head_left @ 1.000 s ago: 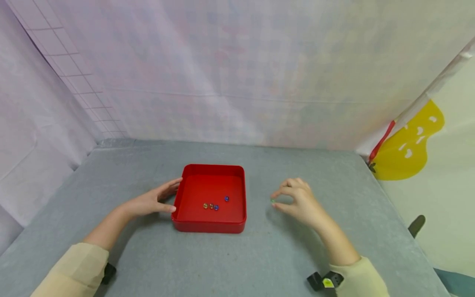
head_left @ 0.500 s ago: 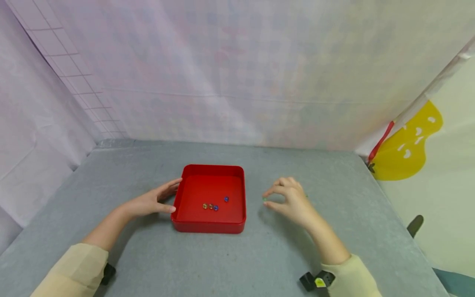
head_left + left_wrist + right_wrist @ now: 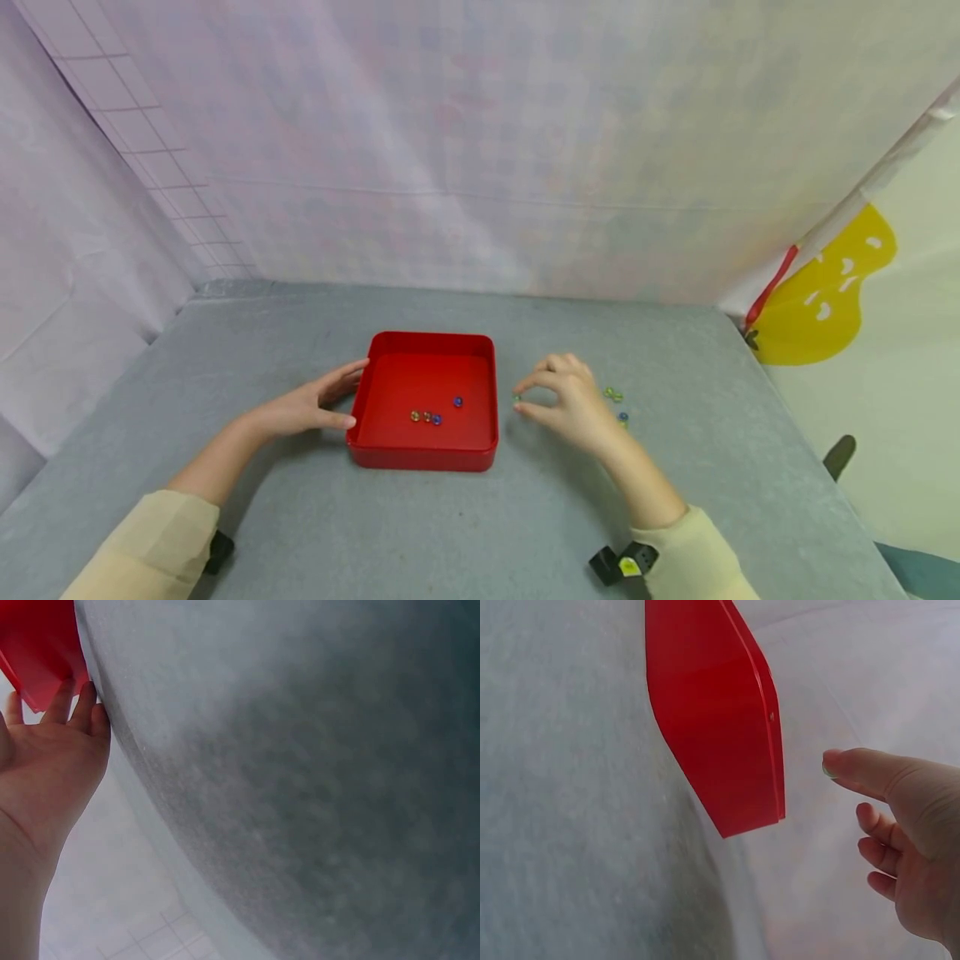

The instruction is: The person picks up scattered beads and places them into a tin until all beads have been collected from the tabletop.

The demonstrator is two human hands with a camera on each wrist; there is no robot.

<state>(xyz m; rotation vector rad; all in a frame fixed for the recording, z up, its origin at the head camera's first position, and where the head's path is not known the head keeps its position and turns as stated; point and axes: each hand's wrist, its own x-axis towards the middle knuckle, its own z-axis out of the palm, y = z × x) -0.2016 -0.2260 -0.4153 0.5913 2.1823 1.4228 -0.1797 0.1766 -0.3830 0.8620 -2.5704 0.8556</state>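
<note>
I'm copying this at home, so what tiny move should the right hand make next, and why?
I'd probably move the right hand a little left, over the red tray, because it pinches a green bead just outside the tray's right side. Four beads lie inside, and the left hand touches the opposite side.

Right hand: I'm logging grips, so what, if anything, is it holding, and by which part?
The right hand pinches a small green bead between thumb and index finger; exactly where on it cannot be told.
</note>
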